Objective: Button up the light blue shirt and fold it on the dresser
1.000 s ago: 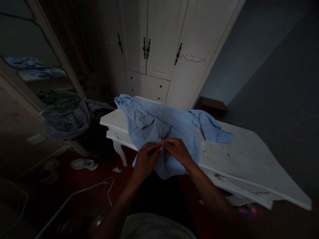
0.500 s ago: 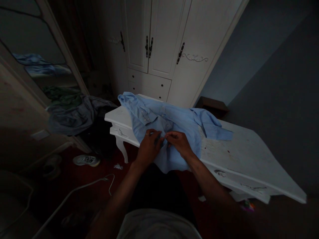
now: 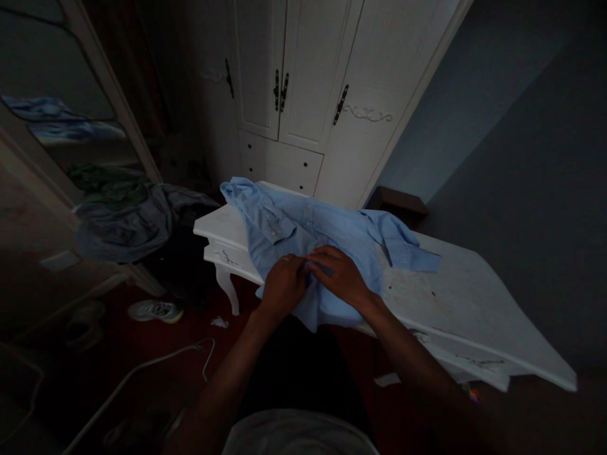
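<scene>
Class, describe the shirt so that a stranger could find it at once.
Before the white wardrobe stands a white table. The shirt lies across it, hanging over its near edge. Its light blue sets it apart from the grey and green cloth to the left.

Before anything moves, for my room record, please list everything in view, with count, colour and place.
Long carved table: 1, white, middle
Button-front cloth shirt: 1, light blue, spread on the table
Panelled wardrobe: 1, white, behind the table
Low box-like piece: 1, brown, beyond the table
Crumpled cloths: at least 2, green and grey, left
Framed mirror: 1, dark, upper left
Wall: 1, blue-grey, right
Laced shoe: 1 clear, light grey, dark red floor, left
Thin cable: 1 clear, white, floor, lower left
Small scraps: 2, white, floor
Trousers: 1 pair, black, bottom centre
Left hand: 1, bare, at the shirt's front
Right hand: 1, bare, beside the left
</scene>
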Motion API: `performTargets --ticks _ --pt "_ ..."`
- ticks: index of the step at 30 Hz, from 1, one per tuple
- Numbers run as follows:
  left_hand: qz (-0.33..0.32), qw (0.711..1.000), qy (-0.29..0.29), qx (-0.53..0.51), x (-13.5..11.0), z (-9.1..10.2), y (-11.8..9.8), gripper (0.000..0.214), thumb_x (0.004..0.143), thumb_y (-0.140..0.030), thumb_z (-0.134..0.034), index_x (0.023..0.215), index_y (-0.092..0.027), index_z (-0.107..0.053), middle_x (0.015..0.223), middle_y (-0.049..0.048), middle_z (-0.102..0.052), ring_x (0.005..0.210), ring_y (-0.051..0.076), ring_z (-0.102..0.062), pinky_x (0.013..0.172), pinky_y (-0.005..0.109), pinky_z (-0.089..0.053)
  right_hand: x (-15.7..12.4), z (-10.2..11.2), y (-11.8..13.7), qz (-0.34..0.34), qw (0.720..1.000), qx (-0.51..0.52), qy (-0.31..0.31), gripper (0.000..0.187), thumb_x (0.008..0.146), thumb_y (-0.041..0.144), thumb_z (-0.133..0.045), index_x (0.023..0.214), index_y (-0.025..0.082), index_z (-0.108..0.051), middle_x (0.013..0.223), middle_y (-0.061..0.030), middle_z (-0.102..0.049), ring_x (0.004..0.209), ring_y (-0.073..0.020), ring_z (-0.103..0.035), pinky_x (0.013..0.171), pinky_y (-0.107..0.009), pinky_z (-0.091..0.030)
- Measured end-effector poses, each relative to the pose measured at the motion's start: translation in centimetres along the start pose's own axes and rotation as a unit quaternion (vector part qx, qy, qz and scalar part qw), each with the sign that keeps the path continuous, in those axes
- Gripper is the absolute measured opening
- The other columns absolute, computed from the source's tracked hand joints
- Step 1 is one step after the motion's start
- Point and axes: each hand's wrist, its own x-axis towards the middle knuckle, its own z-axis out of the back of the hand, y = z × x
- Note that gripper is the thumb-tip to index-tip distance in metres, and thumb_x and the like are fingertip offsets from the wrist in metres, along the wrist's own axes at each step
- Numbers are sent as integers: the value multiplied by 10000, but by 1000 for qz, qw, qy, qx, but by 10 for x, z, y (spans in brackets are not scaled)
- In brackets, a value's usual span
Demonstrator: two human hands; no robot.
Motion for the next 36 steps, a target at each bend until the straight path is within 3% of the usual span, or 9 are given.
performTargets --ticks 7,13,21,29,33,36 --pt "33 995 3 -93 4 -1 2 194 934 -254 -488 963 -160 -655 933 84 -666 890 213 -612 838 367 -483 6 11 -26 42 996 25 79 242 971 281 -530 1123 276 -717 1034 -33 -747 965 -188 -687 868 -354 -550" --pt "57 987 0 -153 8 0 3 205 916 -291 -515 912 -158 -671 892 69 -671 846 199 -621 791 332 -479 7 10 -31 28 995 65 63 208 943 288 -569 1054 267 -743 983 -39 -753 913 -191 -695 835 -350 -550" --pt "101 960 -6 -260 9 -6 10 208 878 -348 -563 863 -182 -686 835 35 -675 778 174 -616 717 289 -476 6 -6 -29 -81 979 188 -7 122 864 282 -640 895 259 -756 858 -22 -732 816 -173 -685 768 -312 -535" --pt "114 942 -74 -306 2 -18 16 176 831 -352 -644 902 -212 -725 830 15 -675 780 164 -613 725 276 -469 7 -16 -27 -170 940 293 -44 82 747 295 -715 790 233 -746 780 -13 -693 750 -161 -650 696 -280 -506" --pt "158 909 -109 -369 2 -26 21 185 786 -348 -676 878 -194 -721 846 26 -694 806 174 -633 760 288 -487 5 -21 -29 -236 906 346 -59 126 684 313 -726 757 211 -711 723 -3 -671 676 -147 -613 638 -263 -487" --pt "222 875 -134 -410 1 -19 28 249 744 -390 -698 875 -178 -701 810 24 -700 753 173 -639 713 290 -501 1 -18 -34 -283 879 371 -96 134 681 316 -680 746 202 -655 639 22 -602 570 -116 -534 545 -232 -430"
